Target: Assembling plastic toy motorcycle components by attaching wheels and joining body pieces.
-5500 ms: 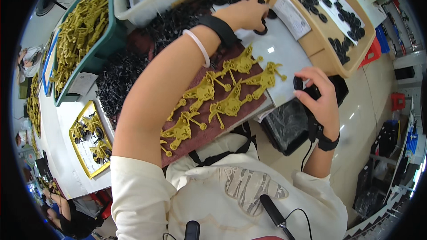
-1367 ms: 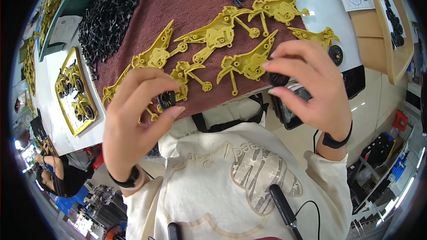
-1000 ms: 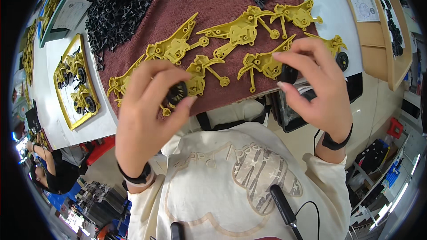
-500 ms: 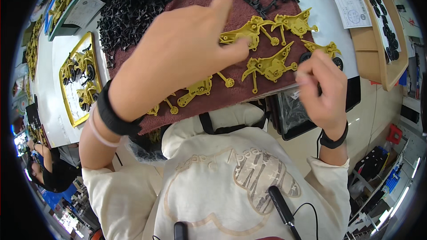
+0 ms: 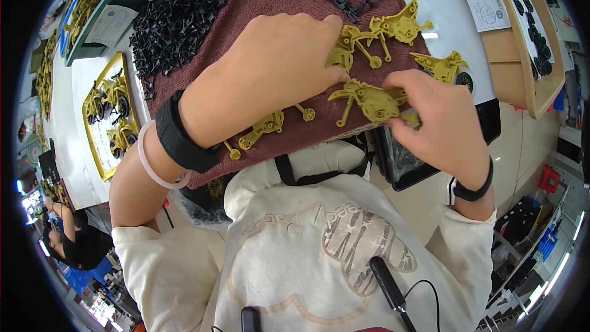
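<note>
"Yellow plastic frame (image 5: 370, 103): by what is it gripped?"

"Its three o'clock end is pinched between the fingers of the right hand (image 5: 437, 124), at the edge of the maroon cloth (image 5: 283, 0)."

"And the left hand (image 5: 270, 55)?"

"It is placed at a second frame (image 5: 340, 56), eleven o'clock from the first; whether that is held by its fingers cannot be told. Black parts (image 5: 184, 21) are heaped at ten o'clock."
</note>
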Action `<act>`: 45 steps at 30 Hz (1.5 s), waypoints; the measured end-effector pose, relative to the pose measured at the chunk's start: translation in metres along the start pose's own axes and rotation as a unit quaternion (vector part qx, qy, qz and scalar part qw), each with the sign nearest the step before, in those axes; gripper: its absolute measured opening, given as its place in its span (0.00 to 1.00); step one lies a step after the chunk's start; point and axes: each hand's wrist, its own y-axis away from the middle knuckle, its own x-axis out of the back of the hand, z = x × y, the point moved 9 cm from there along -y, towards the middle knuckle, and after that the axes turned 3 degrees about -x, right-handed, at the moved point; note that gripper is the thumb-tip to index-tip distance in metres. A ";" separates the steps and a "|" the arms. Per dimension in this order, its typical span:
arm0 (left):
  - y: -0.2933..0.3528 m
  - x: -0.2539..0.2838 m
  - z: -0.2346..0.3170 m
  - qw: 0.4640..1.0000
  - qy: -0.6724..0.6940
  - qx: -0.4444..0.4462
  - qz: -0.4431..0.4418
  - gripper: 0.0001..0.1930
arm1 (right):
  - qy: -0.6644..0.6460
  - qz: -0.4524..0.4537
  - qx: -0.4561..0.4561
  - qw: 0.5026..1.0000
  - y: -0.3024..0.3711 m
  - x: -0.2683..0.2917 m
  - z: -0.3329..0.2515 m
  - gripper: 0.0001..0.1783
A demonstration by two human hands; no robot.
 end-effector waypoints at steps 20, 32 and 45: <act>0.027 0.009 0.061 1.000 -0.008 -0.004 0.005 0.18 | -0.001 0.033 0.025 0.999 -0.055 0.059 -0.002 0.22; 0.127 0.027 0.020 0.958 0.271 0.096 0.007 0.21 | -0.017 0.011 0.153 0.988 -0.083 0.018 -0.021 0.24; 0.144 0.019 0.001 0.870 0.399 0.171 0.234 0.17 | -0.298 0.184 -0.117 0.929 0.036 0.047 0.070 0.21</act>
